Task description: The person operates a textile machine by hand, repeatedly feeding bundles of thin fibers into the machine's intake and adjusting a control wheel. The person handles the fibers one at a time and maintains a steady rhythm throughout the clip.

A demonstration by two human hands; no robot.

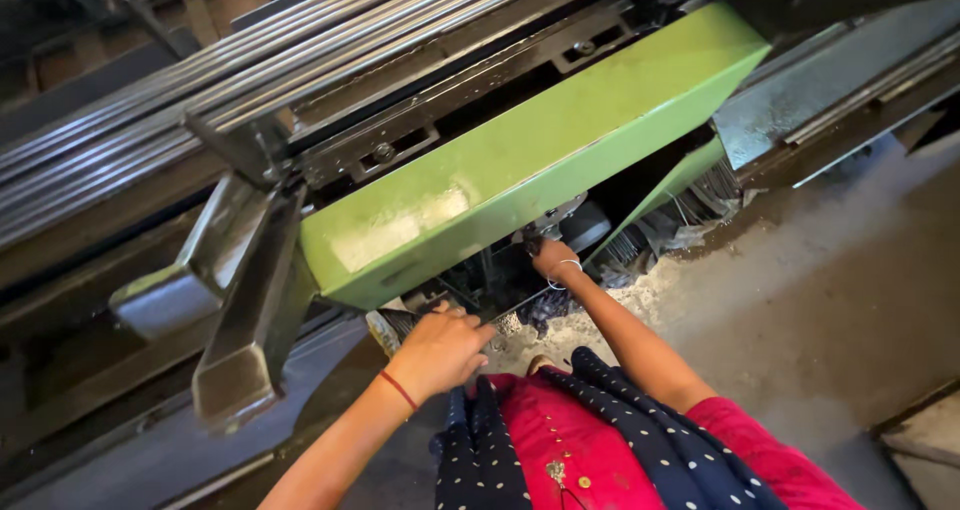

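Your right hand (pixel 548 258) reaches up under the green metal cover (pixel 520 160) to a small metal part (pixel 553 218) of the machine, sitting in the dark gap just below the cover's near edge, at the middle of the scene; its grip seems closed around that part, though the fingers are tucked in shadow and I cannot tell how firmly. The part looks like steel, so judge it stiff, heavy for its size and likely oily and slippery; take it by its rim, with fingertips clear of the cover's sharp lip. Your left hand (pixel 440 352) lies nearer and to the left, fingers curled together and knuckles up, resting at the cover's lower corner; whether it pinches anything beneath I cannot tell. Far and left run long steel bars (pixel 150 120) along the machine; a grey angled bracket (pixel 250 310) hangs at the near left. To the right, metal shavings (pixel 690 210) bristle beside the concrete floor (pixel 830 300). The workings under the cover are hidden in darkness.
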